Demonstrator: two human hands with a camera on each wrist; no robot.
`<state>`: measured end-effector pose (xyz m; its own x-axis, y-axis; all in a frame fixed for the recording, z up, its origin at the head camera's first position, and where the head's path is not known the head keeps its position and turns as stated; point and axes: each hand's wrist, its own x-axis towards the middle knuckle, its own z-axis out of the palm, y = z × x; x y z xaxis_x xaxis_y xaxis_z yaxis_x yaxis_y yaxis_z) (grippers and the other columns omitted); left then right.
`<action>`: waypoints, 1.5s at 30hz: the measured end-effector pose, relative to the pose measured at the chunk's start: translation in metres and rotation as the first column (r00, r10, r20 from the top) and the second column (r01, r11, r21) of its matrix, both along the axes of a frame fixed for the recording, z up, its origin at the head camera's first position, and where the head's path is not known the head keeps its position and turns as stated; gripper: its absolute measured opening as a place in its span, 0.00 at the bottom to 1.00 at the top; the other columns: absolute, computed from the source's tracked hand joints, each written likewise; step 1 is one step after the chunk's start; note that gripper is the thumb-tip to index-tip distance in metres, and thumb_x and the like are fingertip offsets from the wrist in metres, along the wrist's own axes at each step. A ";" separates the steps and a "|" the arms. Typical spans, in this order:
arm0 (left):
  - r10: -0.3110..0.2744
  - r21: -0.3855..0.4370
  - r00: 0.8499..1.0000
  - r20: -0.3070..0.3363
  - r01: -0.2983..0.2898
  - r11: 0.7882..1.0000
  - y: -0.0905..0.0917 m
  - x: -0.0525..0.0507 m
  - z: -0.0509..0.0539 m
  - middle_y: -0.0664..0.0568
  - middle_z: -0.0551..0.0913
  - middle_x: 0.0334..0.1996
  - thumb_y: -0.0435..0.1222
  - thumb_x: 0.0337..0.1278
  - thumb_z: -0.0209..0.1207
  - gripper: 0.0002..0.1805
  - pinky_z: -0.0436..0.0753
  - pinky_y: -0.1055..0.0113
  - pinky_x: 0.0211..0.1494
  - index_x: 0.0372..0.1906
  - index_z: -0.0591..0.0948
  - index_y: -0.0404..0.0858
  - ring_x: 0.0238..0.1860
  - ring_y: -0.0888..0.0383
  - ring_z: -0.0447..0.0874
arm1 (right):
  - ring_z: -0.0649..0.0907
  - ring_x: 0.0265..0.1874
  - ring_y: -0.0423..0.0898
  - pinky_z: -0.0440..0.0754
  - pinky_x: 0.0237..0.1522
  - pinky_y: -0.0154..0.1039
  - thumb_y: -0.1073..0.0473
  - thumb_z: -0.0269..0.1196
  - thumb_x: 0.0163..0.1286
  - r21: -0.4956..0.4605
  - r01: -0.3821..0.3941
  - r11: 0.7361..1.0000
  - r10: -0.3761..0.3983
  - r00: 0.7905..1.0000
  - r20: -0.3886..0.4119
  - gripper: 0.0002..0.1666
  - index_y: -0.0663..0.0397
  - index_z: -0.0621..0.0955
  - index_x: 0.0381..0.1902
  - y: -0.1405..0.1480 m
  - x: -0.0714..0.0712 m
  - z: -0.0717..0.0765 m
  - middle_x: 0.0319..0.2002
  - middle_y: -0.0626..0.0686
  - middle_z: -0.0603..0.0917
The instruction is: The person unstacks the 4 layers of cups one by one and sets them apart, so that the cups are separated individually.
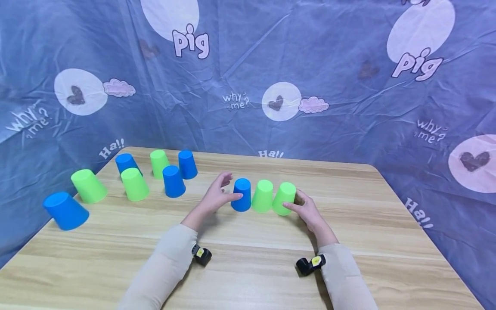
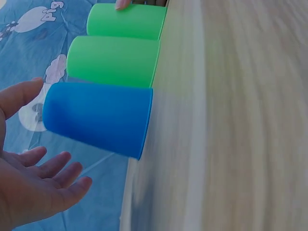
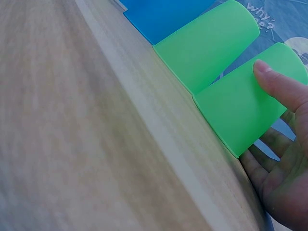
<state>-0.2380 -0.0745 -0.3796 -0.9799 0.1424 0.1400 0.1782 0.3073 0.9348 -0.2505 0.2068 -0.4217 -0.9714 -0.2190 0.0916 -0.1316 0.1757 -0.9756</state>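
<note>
A blue cup (image 1: pixel 242 196) and two green cups stand upside down in a row on the table, close side by side. My left hand (image 1: pixel 216 194) is at the row's left end, fingers spread and apart from the blue cup (image 2: pixel 98 119) in the left wrist view. At the right end, my right hand (image 1: pixel 310 212) holds the outer green cup (image 1: pixel 284 199), thumb (image 3: pixel 276 84) on its near side and fingers partly hidden behind it. The middle green cup (image 1: pixel 262 196) stands between the other two, touched by neither hand.
On the left of the wooden table (image 1: pixel 248 267), several more upturned cups stand apart, among them a blue cup (image 1: pixel 66 211) near the left edge, a green cup (image 1: pixel 134 185) and a blue cup (image 1: pixel 174 182). Printed blue cloth (image 1: pixel 232 60) hangs behind the table.
</note>
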 end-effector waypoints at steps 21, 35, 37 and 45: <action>0.026 0.033 1.000 -0.016 -0.025 0.999 0.018 -0.005 -0.008 0.46 0.71 0.49 0.34 0.44 0.62 0.27 0.68 0.51 0.50 0.53 0.69 0.39 0.52 0.49 0.67 | 0.65 0.55 0.52 0.55 0.58 0.47 0.56 0.65 0.51 0.007 -0.003 1.000 0.004 1.000 -0.015 0.39 0.57 0.63 0.60 -0.001 -0.001 0.001 0.56 0.58 0.68; 0.033 0.043 0.999 -0.042 -0.031 0.999 -0.001 0.002 -0.002 0.48 0.72 0.48 0.36 0.44 0.63 0.26 0.69 0.55 0.51 0.53 0.69 0.41 0.51 0.53 0.68 | 0.63 0.57 0.51 0.53 0.59 0.48 0.55 0.64 0.51 0.005 -0.012 1.000 0.012 1.000 -0.005 0.39 0.56 0.63 0.60 -0.001 -0.001 0.002 0.57 0.58 0.66; 0.026 0.040 0.998 -0.051 -0.024 0.999 -0.006 0.005 0.000 0.48 0.72 0.49 0.36 0.44 0.62 0.27 0.69 0.55 0.51 0.53 0.69 0.40 0.51 0.53 0.68 | 0.62 0.57 0.52 0.53 0.59 0.48 0.55 0.64 0.51 0.009 -0.011 1.000 0.011 1.000 -0.005 0.40 0.57 0.62 0.60 0.000 -0.001 0.002 0.58 0.58 0.65; 0.011 0.054 0.997 -0.071 -0.007 0.999 -0.027 0.020 0.012 0.46 0.70 0.51 0.37 0.45 0.62 0.28 0.68 0.57 0.53 0.54 0.67 0.39 0.53 0.52 0.66 | 0.63 0.57 0.52 0.53 0.59 0.48 0.55 0.64 0.51 0.012 -0.012 1.000 0.012 1.000 0.000 0.39 0.57 0.63 0.60 0.001 -0.001 0.001 0.57 0.59 0.65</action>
<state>-0.2175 -0.1011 -0.3679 -0.9683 0.1244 0.2164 0.2422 0.2592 0.9350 -0.2516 0.2077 -0.4211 -0.9687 -0.2317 0.0893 -0.1342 0.1861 -0.9733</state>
